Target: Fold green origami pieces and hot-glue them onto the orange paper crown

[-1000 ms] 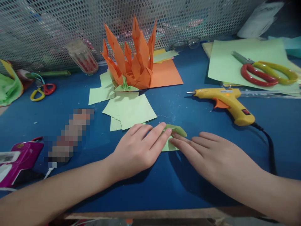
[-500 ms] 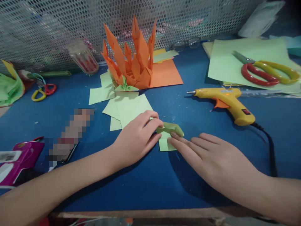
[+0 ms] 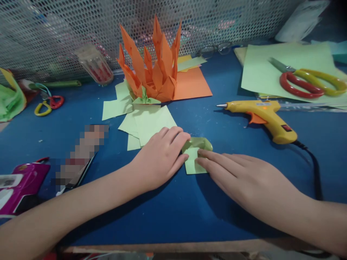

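A small light green sheet of paper (image 3: 194, 167) lies on the blue table, with its far edge curled up and over. My left hand (image 3: 162, 155) has its thumb and index finger closed on the paper's left edge. From the right, my right hand (image 3: 244, 177) grips the paper's right side, its thumb and index fingertip on the sheet and the other fingers bunched together. Behind the hands, several green paper squares (image 3: 151, 124) overlap. Beyond them stands an orange folded-paper piece (image 3: 162, 85) with tall points and a green folded bit at its front.
A yellow glue gun (image 3: 260, 108), its light glowing, lies to the right with its black cord running towards me. Red-and-yellow scissors (image 3: 300, 85) rest on green sheets. Small scissors (image 3: 50, 104), a jar (image 3: 96, 65) and a purple item (image 3: 29, 187) are at the left.
My right hand's fingers have drawn closer together and shifted slightly on the paper. The curled far edge stands a little more open. My left hand stays on the left edge.
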`<state>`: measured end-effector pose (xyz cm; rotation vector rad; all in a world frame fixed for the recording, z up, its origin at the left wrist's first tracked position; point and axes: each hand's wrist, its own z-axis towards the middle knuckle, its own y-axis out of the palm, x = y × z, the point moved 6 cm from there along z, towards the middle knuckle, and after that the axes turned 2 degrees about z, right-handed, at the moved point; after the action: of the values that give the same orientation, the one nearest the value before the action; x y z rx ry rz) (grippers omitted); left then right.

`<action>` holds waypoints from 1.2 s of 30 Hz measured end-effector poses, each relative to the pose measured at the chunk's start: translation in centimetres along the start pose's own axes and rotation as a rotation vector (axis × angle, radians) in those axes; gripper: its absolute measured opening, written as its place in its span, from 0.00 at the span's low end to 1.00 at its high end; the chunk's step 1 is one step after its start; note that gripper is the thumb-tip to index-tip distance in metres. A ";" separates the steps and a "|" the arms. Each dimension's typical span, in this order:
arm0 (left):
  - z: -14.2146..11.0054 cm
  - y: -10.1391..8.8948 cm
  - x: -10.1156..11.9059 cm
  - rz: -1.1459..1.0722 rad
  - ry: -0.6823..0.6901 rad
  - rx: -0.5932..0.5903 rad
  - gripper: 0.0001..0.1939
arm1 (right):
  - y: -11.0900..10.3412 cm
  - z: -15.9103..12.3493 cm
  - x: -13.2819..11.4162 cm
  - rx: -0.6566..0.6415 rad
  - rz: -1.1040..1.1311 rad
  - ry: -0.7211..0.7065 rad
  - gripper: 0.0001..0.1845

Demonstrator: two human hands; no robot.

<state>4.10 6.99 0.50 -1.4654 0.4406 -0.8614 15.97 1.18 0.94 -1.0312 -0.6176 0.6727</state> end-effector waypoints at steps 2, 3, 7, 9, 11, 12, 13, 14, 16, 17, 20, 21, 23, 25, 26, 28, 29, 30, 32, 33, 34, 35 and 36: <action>0.0 0.1 -0.1 -0.006 -0.014 -0.012 0.10 | 0.0 0.1 0.0 0.006 0.002 -0.006 0.19; 0.1 0.2 -0.2 -0.005 -0.022 -0.021 0.09 | 0.0 0.1 -0.1 0.004 0.003 -0.010 0.19; 0.1 0.4 -0.3 -0.035 0.010 -0.031 0.11 | -0.1 0.1 0.0 0.005 0.025 -0.013 0.19; 0.0 0.4 -0.1 -0.066 0.042 -0.014 0.13 | 0.0 0.1 0.1 0.006 0.042 -0.011 0.18; -0.1 0.4 -0.1 -0.070 0.049 0.002 0.15 | 0.2 0.1 0.1 -0.002 0.060 -0.007 0.17; -0.1 0.4 -0.1 -0.066 0.050 0.013 0.16 | 0.2 0.0 0.1 -0.004 0.066 -0.005 0.17; -0.2 0.4 -0.1 -0.063 0.056 0.028 0.16 | 0.3 0.0 0.2 -0.004 0.070 -0.004 0.17; -0.2 0.4 -0.1 -0.061 0.067 0.050 0.16 | 0.2 0.0 0.2 0.002 0.070 -0.003 0.17; -0.2 0.1 -0.1 -0.059 0.099 0.113 0.15 | 0.2 0.0 0.2 0.007 0.066 -0.006 0.17; -0.2 0.0 0.0 -0.051 0.118 0.151 0.14 | 0.2 0.0 0.2 0.008 0.066 -0.006 0.17; -0.2 -0.5 0.0 -0.006 0.168 0.242 0.11 | 0.2 0.1 0.3 -0.003 0.070 -0.003 0.17; -0.2 -0.5 0.0 0.000 0.178 0.248 0.10 | 0.2 0.1 0.3 -0.005 0.073 -0.001 0.17; -0.1 -0.4 -0.1 -0.022 0.176 0.225 0.08 | 0.2 0.1 0.3 -0.007 0.079 0.002 0.17; 0.0 -0.2 -0.3 -0.081 0.156 0.174 0.05 | 0.3 0.2 0.3 -0.010 0.073 0.014 0.17; 0.0 -0.1 -0.3 -0.114 0.148 0.149 0.05 | 0.3 0.2 0.4 -0.007 0.069 0.021 0.17; 0.0 0.1 -0.4 -0.168 0.140 0.112 0.06 | 0.2 0.2 0.4 0.001 0.062 0.031 0.18; 0.0 0.1 -0.4 -0.184 0.137 0.104 0.06 | 0.2 0.2 0.4 0.005 0.062 0.030 0.17; 0.0 0.1 -0.4 -0.193 0.132 0.102 0.06 | 0.2 0.2 0.4 0.008 0.068 0.025 0.17; -0.1 -0.3 -0.3 -0.203 0.123 0.108 0.05 | 0.2 0.1 0.4 0.009 0.081 0.015 0.16; -0.2 -0.5 -0.2 -0.213 0.117 0.104 0.05 | 0.2 0.0 0.5 0.009 0.088 0.009 0.16; -0.3 -0.7 -0.1 -0.228 0.109 0.094 0.04 | 0.2 -0.1 0.6 0.013 0.096 -0.001 0.16; -0.4 -0.8 0.0 -0.248 0.097 0.075 0.04 | 0.2 -0.1 0.6 0.015 0.104 -0.013 0.16; -0.6 -1.0 0.2 -0.268 0.083 0.055 0.03 | 0.1 -0.2 0.7 0.018 0.111 -0.026 0.16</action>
<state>3.56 6.59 1.43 -1.4615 0.2819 -1.1420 16.54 1.66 0.85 -1.0465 -0.5792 0.7885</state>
